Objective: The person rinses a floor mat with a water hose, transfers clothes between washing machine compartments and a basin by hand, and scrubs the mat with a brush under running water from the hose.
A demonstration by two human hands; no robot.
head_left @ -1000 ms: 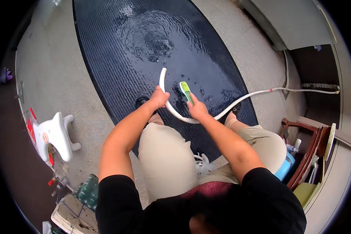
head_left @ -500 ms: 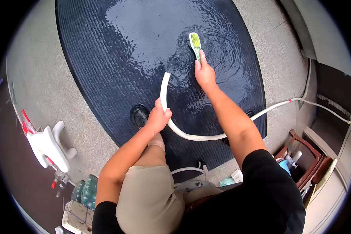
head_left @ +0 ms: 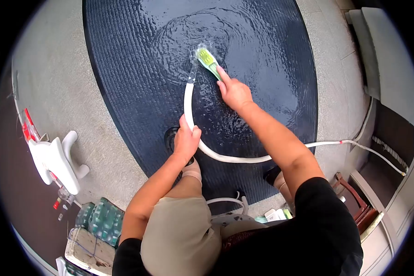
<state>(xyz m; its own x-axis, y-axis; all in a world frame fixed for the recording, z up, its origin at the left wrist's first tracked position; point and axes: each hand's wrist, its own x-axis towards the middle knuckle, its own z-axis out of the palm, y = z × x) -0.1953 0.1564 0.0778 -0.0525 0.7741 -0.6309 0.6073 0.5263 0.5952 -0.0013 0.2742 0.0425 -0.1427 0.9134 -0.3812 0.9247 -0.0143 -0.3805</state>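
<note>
My left hand (head_left: 187,140) is closed around a white hose (head_left: 188,103), a short way below its open end. Water runs from that end onto a dark ribbed mat (head_left: 124,92), which is wet and covered with ripples. In my right hand (head_left: 236,92) is the handle of a green and white brush (head_left: 208,59). The brush head is at the water stream, just beyond the hose end, with its yellow-green face showing. From my left hand the hose curves under my right forearm and off to the right.
A white stool (head_left: 55,163) stands on the grey floor (head_left: 106,152) at the left. Green bottles (head_left: 106,221) and a whitish box (head_left: 89,248) are at the lower left. Brown wooden furniture (head_left: 354,198) is at the lower right. A grey cabinet (head_left: 393,55) stands at the upper right.
Since half a second ago, the brush has moved left and slightly down on the mat, into the water stream. The whole view has also shifted. Both hands keep their hold.
</note>
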